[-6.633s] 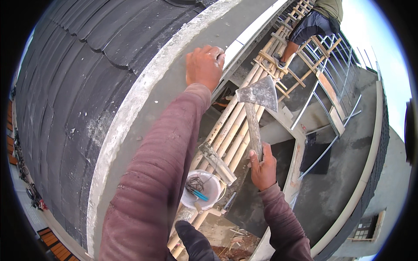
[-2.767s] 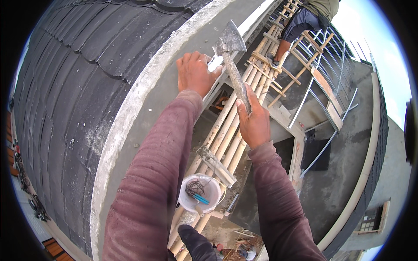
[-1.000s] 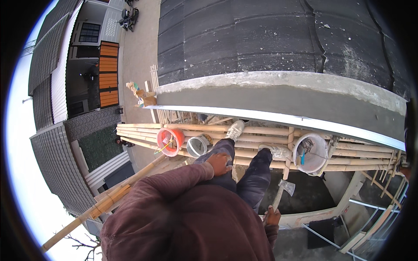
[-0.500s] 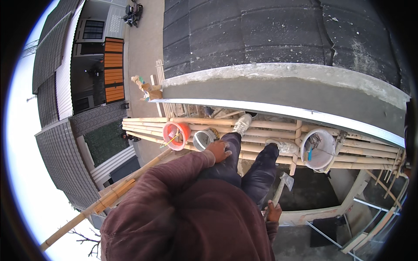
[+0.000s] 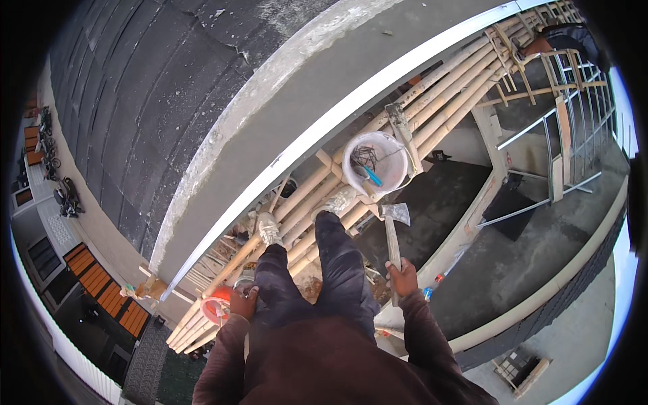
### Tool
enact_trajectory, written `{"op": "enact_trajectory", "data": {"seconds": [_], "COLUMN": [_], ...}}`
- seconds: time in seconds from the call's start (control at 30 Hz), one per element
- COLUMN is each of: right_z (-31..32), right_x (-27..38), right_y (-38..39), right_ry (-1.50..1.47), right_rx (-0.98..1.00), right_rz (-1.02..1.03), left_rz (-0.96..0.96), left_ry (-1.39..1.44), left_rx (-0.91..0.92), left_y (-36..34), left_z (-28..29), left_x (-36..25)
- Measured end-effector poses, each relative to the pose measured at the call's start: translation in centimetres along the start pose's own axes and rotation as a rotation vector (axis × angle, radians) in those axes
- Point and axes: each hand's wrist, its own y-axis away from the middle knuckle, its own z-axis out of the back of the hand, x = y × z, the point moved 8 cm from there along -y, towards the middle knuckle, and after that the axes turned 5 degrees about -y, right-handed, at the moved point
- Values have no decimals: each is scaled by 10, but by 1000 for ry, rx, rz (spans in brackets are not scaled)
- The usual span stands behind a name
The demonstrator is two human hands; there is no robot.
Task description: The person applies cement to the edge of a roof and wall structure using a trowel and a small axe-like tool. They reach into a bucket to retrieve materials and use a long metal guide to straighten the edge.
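Observation:
My right hand grips the wooden handle of a hatchet, its metal head up and its blade to the right. The head is near a whitish bucket on the bamboo scaffold. Inside the bucket are thin dark wire-like pieces and a blue-handled tool. My left hand hangs beside my left thigh, fingers loosely curled and apart, with nothing visible in them. Close by it are an orange bucket and a grey bucket, mostly hidden.
My shoes stand on bamboo poles with gaps between them. A white-edged concrete ledge runs alongside, with a dark roof beyond. Below right lies a lower floor. At the far right, another person is near a metal frame.
My view has swung to the right along the scaffold. The hatchet, still in my right hand, now stands more upright beside the whitish bucket. My left hand remains near my left leg.

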Motion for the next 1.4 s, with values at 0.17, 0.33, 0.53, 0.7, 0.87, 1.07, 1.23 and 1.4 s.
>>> {"op": "enact_trajectory", "data": {"seconds": [0.17,0.33,0.53,0.7,0.87,1.07,1.23,1.4], "right_z": [34,79,135,163,187,191,145,116], "right_x": [34,62,36,10,-5,-10,-13,-15], "right_y": [-57,-120,-197,-256,-340,-413,-362,-243], "right_ry": [-277,-350,-341,-312,-215,115,-156,19], "right_rx": [-40,-217,-188,-189,-228,-211,-328,-237], "right_rz": [-101,-23,-187,-149,-130,-239,-51,-34], "left_rz": [-375,-866,-1113,-1123,-1061,-1032,-1055,-1018], "left_ry": [-284,-254,-447,-580,-626,-601,-527,-554], "left_rx": [-110,-437,-842,-886,-935,-920,-898,-910], "left_y": [1,3,-74,-105,-121,-134,-136,-138], "left_z": [28,90,105,59,45,40,47,54], "left_x": [-126,-370,-528,-557,-546,-547,-549,-542]}}
